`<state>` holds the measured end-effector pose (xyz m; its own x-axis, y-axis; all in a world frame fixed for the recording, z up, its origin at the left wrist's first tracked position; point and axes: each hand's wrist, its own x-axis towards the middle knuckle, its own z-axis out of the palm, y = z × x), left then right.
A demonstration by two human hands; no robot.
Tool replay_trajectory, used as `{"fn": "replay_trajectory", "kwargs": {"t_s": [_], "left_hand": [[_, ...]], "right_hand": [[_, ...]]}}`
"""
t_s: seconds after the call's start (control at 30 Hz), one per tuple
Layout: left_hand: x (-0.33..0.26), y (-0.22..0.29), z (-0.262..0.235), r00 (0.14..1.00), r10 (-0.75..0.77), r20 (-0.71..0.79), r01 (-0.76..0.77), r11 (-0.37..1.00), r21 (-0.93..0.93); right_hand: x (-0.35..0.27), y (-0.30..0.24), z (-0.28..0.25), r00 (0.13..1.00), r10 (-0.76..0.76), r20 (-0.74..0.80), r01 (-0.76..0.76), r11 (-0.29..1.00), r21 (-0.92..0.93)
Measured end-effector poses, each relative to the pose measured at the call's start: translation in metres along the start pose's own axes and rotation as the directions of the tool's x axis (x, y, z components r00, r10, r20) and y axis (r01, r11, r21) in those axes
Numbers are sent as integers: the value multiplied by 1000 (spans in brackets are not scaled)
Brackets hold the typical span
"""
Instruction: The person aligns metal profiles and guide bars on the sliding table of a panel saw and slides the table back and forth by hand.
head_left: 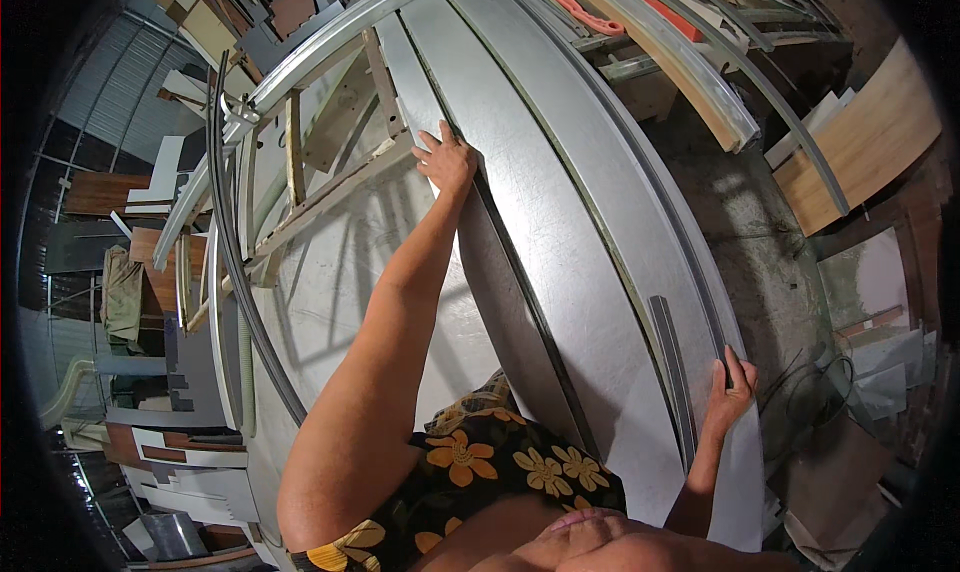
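Long silver metal panels lie side by side, with dark gaps running between them. My left hand rests on the left panel's edge beside a gap, its fingers spread and holding nothing. Near the right edge of the panels, my right hand pinches the near end of a long thin grey strip that runs up along that edge. Just left of this hand, a shorter grey strip lies loose on the panel. The fingertips of my right hand partly hide the strip's end.
A metal frame stands left of the panels, with bent dark strips hanging by it. Curved metal profiles and an orange-red piece lie at the far right. A wooden sheet and scrap boards surround the concrete floor.
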<state>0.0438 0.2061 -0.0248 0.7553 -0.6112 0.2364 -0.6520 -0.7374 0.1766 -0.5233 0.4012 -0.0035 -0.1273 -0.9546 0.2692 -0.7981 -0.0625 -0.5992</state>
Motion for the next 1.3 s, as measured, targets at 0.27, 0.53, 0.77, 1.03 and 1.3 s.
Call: {"fn": "replay_trajectory", "kwargs": {"t_s": [0.27, 0.53, 0.77, 1.03, 1.3], "left_hand": [[2, 2, 2, 1000, 1, 2, -1, 1000, -13], [2, 0, 2, 1000, 9, -6, -9, 1000, -22], [4, 1, 3, 999, 11, -34, -11, 1000, -21], [7, 1, 1, 1000, 12, -28, -12, 1000, -21], [9, 1, -3, 1000, 11, 21, -11, 1000, -12]], "right_hand": [[8, 1, 9, 999, 33, 11, -32, 999, -36], [15, -8, 10, 999, 32, 22, -31, 999, -16], [20, -6, 14, 1000, 11, 21, -11, 1000, -22], [26, -16, 16, 1000, 22, 20, -22, 1000, 4], [28, -9, 22, 1000, -18, -4, 18, 1000, 2]]}}
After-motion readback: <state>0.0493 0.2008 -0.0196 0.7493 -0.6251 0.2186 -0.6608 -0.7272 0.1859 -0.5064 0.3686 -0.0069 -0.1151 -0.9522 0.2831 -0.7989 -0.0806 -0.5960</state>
